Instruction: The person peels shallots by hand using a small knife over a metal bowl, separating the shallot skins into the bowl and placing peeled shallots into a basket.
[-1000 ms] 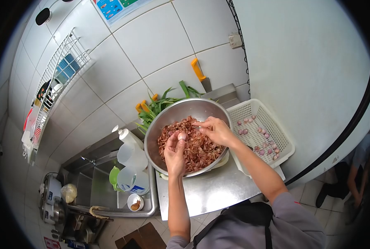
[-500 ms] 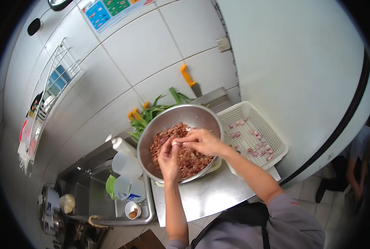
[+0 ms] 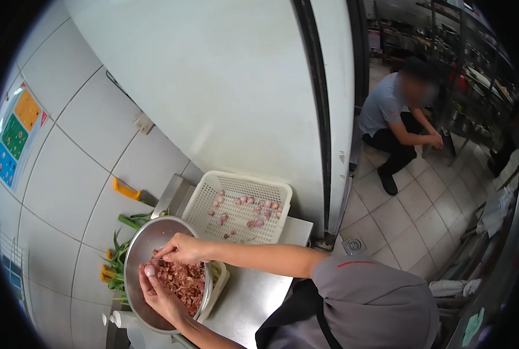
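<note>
A large steel bowl (image 3: 132,244) holds a heap of reddish-brown papery skins (image 3: 181,285). Over it, my left hand (image 3: 163,299) grips a small pale-pink shallot (image 3: 149,270) in its fingertips. My right hand (image 3: 184,249) is just above, closed in a pinch close to the shallot. A thin, shiny bit shows at its fingertips, too small to make out. Beyond the bowl sits a cream perforated basket (image 3: 192,203) with several pinkish shallots (image 3: 259,223) scattered on its bottom.
Behind the bowl, green leafy stalks (image 3: 117,256) and an orange-handled knife (image 3: 127,189) are by the tiled wall. A tall white fridge (image 3: 236,93) borders the steel table (image 3: 242,308). Further right, another person (image 3: 396,116) squats on the tiled floor near shelves.
My view has swung to the right, bringing the squatting person and shelves into sight and taking the sink out. Both hands stay together over the bowl.
</note>
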`<state>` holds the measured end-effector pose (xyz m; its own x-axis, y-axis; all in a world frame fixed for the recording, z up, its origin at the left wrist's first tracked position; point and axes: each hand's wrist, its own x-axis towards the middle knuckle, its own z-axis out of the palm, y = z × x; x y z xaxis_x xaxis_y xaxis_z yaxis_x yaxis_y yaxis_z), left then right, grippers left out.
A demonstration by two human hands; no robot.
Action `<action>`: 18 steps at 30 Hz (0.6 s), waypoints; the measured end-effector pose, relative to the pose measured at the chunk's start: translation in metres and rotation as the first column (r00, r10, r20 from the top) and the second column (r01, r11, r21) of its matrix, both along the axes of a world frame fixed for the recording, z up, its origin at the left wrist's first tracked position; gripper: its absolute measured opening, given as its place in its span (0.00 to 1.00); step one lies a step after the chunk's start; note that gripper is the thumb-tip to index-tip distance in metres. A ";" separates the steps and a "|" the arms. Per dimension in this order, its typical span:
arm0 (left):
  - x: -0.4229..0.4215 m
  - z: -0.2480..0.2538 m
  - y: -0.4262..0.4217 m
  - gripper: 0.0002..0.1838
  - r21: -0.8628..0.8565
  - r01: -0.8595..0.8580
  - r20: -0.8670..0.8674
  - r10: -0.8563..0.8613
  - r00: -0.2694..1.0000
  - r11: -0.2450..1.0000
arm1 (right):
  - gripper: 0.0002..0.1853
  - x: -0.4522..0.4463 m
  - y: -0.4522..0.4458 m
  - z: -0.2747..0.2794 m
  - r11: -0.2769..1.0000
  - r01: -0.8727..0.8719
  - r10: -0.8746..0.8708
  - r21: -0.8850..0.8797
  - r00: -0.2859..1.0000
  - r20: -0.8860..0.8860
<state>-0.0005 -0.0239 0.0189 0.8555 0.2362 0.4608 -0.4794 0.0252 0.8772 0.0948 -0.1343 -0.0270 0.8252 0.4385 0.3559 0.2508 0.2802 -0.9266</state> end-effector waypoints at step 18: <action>-0.002 -0.013 0.026 0.23 -0.107 -0.035 -0.171 0.016 0.985 0.994 | 0.13 -0.011 0.005 0.011 0.874 0.444 -0.338 -0.196 0.846 0.412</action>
